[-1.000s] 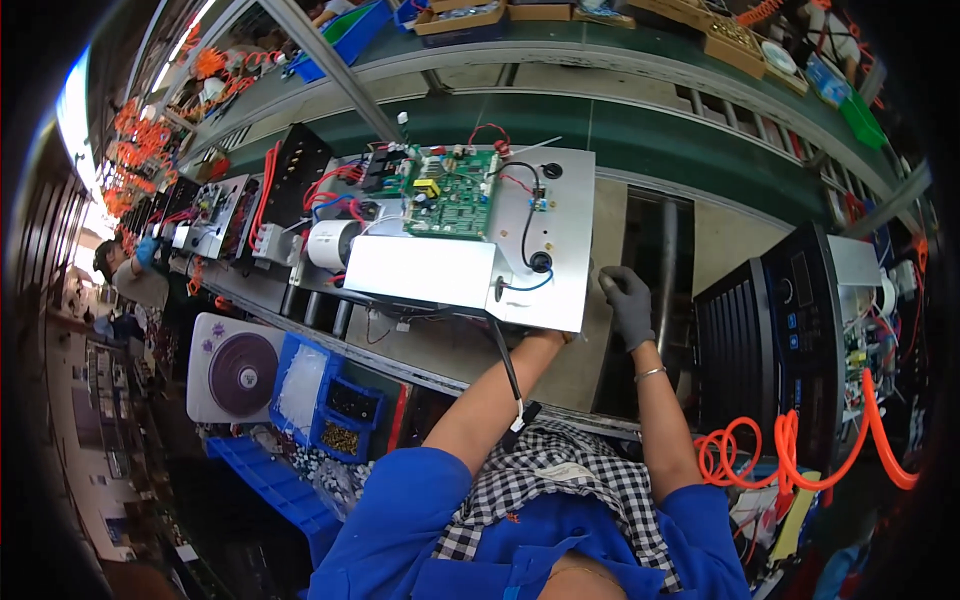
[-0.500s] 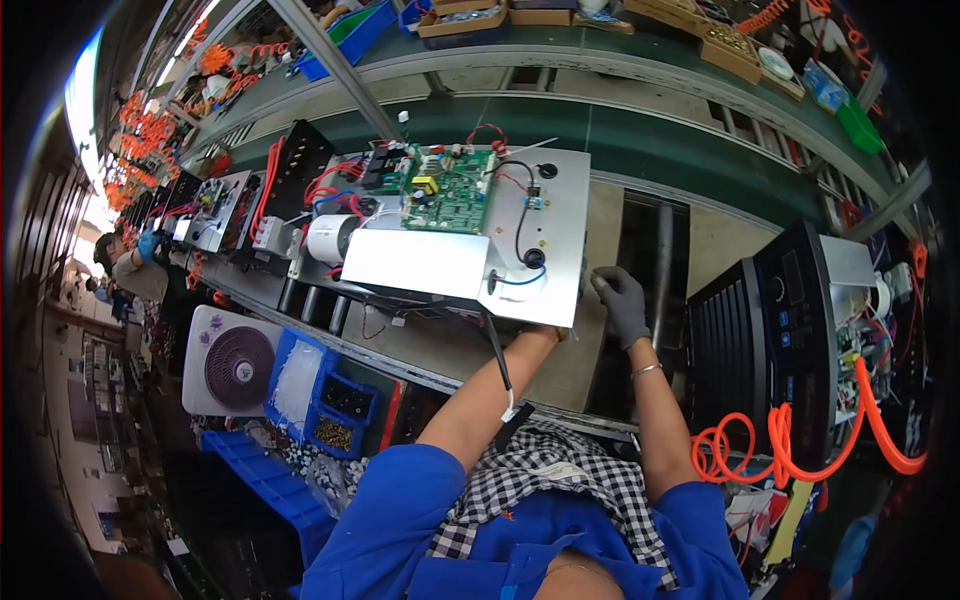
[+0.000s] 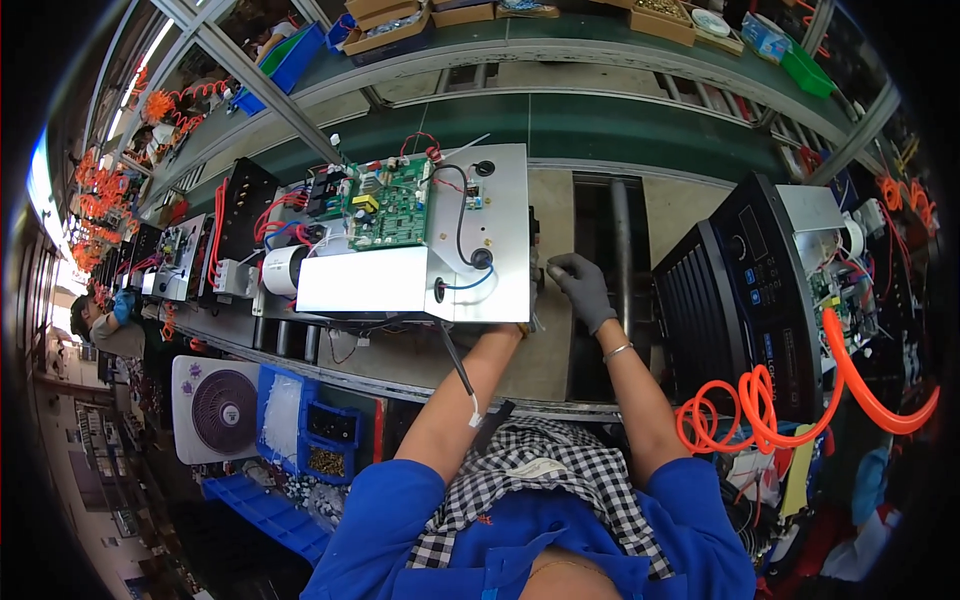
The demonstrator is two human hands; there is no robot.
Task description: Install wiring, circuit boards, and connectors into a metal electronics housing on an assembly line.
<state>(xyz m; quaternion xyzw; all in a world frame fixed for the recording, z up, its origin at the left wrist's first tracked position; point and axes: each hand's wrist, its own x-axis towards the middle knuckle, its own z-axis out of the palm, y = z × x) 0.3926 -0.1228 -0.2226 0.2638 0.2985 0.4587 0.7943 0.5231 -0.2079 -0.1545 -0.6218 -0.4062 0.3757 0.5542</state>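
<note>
In front of me a metal chassis (image 3: 508, 225) carries a green circuit board (image 3: 390, 205) with a yellow component, a bright metal cover (image 3: 360, 282), a white cylinder (image 3: 281, 272) and red, blue and black wires. My left hand (image 3: 523, 328) reaches to its near right corner; the panel hides most of it, including the fingers. My right hand (image 3: 583, 288), in a grey glove, is beside the right edge of the chassis. Its fingers are bent together towards a dark part on that side; what they grip, if anything, is not visible. A black cable (image 3: 457, 362) hangs from the near side.
At right stands a black-fronted appliance (image 3: 750, 290) with a coiled orange air hose (image 3: 770, 430) before it. Blue bins (image 3: 282, 415) of small parts and a purple-white fan (image 3: 222, 410) are at left. Rollers (image 3: 622, 250) run under the work. A co-worker (image 3: 115, 325) is far left.
The head view has shifted, so the whole scene sits further left. More of the dark part along the chassis's right side shows. Both hands stay by the same edge.
</note>
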